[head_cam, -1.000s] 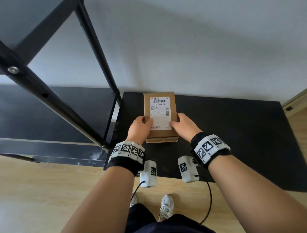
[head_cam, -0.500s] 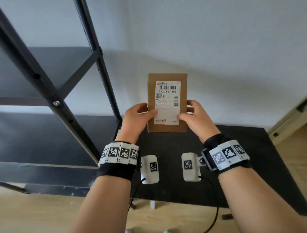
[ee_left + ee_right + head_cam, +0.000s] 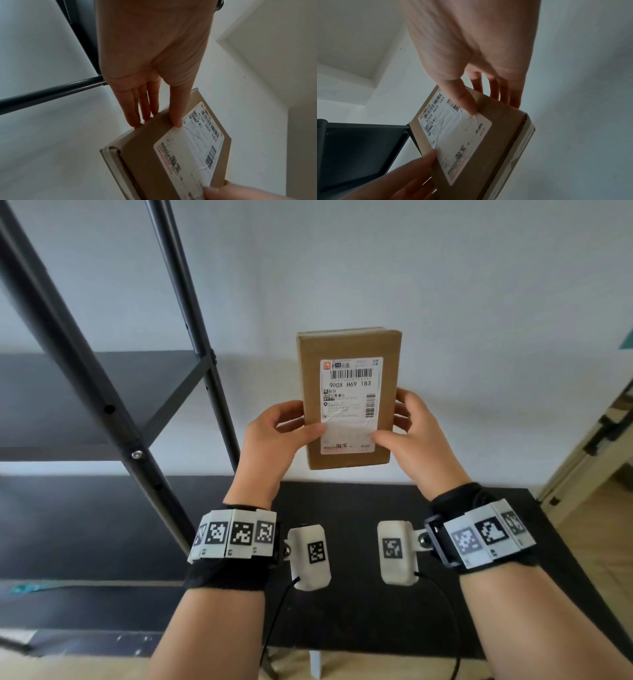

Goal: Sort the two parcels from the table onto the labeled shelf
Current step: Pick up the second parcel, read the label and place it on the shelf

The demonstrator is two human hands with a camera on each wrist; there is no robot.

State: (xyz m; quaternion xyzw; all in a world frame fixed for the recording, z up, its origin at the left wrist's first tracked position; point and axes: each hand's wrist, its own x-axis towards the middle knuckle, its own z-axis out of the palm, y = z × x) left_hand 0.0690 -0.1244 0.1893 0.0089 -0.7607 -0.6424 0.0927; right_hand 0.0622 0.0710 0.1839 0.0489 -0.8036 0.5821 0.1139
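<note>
parcel (image 3: 347,402) off the desk (image 3: 346,604), upright in front of me, label facing me | left hand (image 3: 274,440) and right hand (image 3: 411,436) each pinch a side edge | shelf (image 3: 85,392) at my left, not yet reached | second parcel not in view

Plain room backdrop: wall, door frame, floor.
Directly behind the fingers (image 3: 289,409), bare white wall (image 3: 445,285). Well to the right of them, cream door frame (image 3: 579,470) with black hinges (image 3: 598,430), plus a teal scrap (image 3: 628,340) at the picture's edge. Lower right of the fingers, pale wood floor (image 3: 596,537). Beyond the fingertips in the wrist views, cream ceiling (image 3: 274,33).
</note>
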